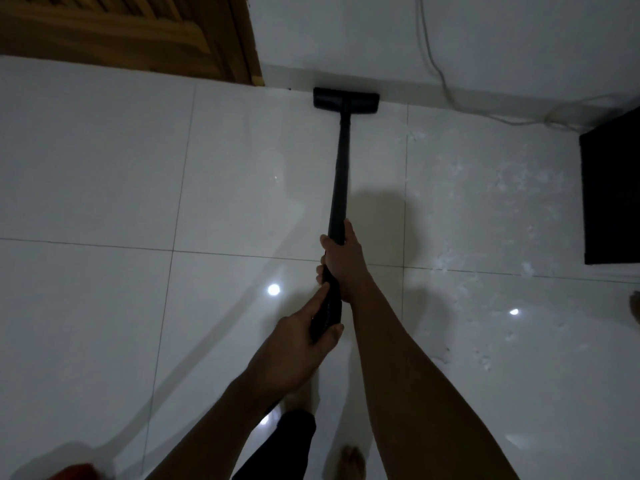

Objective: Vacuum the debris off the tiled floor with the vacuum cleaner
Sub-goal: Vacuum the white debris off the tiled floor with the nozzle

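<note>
A black vacuum wand runs away from me across the glossy white tiled floor. Its flat black floor head rests against the white skirting at the foot of the far wall. My right hand grips the wand higher up, and my left hand holds the handle end just below it. White fluffy debris is scattered over the tiles to the right of the wand, reaching down toward the lower right.
A wooden door stands at the top left. A black box-like object sits on the floor at the right edge. A thin cable hangs down the white wall and trails along the skirting. My bare foot shows at the bottom.
</note>
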Motion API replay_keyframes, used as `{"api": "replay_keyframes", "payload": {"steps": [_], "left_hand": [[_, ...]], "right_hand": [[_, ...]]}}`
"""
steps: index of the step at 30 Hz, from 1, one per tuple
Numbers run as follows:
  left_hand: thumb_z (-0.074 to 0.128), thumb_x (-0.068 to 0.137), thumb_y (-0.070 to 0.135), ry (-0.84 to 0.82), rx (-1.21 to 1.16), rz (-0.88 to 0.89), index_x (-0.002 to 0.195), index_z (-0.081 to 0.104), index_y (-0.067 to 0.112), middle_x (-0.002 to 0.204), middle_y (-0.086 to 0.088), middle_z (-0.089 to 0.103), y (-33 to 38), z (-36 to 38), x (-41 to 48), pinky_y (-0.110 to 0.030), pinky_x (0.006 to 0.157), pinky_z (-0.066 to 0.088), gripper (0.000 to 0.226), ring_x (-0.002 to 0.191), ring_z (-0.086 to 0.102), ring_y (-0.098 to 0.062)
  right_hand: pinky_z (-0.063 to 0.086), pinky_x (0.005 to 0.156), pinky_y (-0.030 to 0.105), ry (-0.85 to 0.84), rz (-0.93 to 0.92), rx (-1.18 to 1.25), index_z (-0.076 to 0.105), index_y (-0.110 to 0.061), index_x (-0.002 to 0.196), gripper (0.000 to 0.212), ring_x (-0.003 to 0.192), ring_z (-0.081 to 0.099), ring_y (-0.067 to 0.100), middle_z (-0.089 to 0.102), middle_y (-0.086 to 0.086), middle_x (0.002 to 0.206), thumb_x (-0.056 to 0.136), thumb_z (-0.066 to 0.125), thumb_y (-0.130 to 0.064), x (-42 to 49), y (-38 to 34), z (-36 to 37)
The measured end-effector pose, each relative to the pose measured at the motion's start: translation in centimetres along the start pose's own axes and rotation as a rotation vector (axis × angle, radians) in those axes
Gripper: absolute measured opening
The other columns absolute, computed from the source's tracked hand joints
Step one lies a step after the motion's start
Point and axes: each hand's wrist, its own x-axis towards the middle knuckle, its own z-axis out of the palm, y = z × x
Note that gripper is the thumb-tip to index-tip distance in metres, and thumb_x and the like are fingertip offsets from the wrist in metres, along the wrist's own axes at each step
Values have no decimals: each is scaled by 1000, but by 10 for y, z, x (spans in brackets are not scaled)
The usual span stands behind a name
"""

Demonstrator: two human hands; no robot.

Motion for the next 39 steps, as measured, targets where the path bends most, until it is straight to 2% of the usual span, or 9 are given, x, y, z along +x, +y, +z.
{"api": "replay_keyframes", "payload": {"steps": [7, 13, 15, 22, 24, 26, 29, 33, 39], "left_hand": [[55, 99, 34, -18, 38, 2, 155, 14, 46, 149, 12, 47, -10, 12, -40, -38, 92, 54, 70, 116, 60, -33], [51, 98, 41, -23, 96, -10, 153, 9, 53, 146, 14, 51, -40, 60, -95, -19, 93, 52, 70, 118, 62, -13], [46, 93, 53, -25, 116, 0, 151, 7, 57, 144, 8, 52, -47, 81, -115, -28, 102, 49, 69, 123, 56, -10], [34, 84, 81, 41, 205, -3, 151, 5, 57, 159, -17, 30, -91, 176, -197, -55, 116, 32, 77, 146, 31, -36], [43, 91, 69, 50, 191, 20, 153, 6, 53, 158, -8, 33, -91, 203, -230, -39, 119, 30, 74, 144, 35, -14], [51, 98, 48, 27, 181, 61, 157, 11, 42, 139, 5, 54, -91, 227, -261, -19, 108, 37, 71, 118, 49, 16], [50, 98, 50, 19, 166, 67, 154, 7, 51, 135, 8, 61, -101, 258, -312, -34, 106, 47, 70, 111, 63, 0], [53, 99, 44, -63, 107, 46, 154, 7, 50, 136, 22, 52, -122, 286, -379, -6, 91, 45, 71, 109, 58, 10], [53, 98, 46, -149, 183, 45, 156, 12, 44, 136, 18, 57, -179, 309, -465, -21, 94, 52, 71, 109, 60, 6]], "right_hand": [[45, 44, 29, 7, -49, 26, 44, -40, 139, 42, 42, 46, 14, 45, 9, 76, 105, 53, -15, -33, 30, -4], [45, 44, 29, 40, -58, -11, 31, -39, 158, 60, 40, 49, 13, 52, 5, 66, 106, 54, -17, -85, 84, -33], [45, 44, 29, 38, -72, -2, 31, -38, 158, 60, 40, 49, 13, 53, 5, 66, 106, 54, -18, -104, 101, -47], [47, 46, 31, -1, -68, -25, 23, -37, 162, 68, 43, 51, 13, 53, 10, 80, 106, 55, -18, -188, 164, -109], [46, 44, 28, -10, -64, -4, 21, -38, 163, 68, 41, 50, 12, 51, 9, 79, 107, 54, -17, -220, 184, -131], [46, 43, 28, -28, -62, 1, 21, -38, 163, 68, 41, 50, 11, 50, 9, 77, 107, 54, -17, -248, 203, -149], [46, 43, 28, -10, -53, 12, 21, -40, 162, 68, 42, 49, 11, 50, 8, 75, 107, 54, -18, -294, 240, -169], [47, 43, 27, 34, -28, 36, 22, -41, 162, 68, 43, 50, 11, 54, 7, 75, 107, 55, -19, -349, 294, -188], [46, 42, 28, 124, -26, 99, 27, -37, 161, 63, 42, 48, 13, 48, 8, 67, 107, 54, -17, -421, 396, -196]]}}
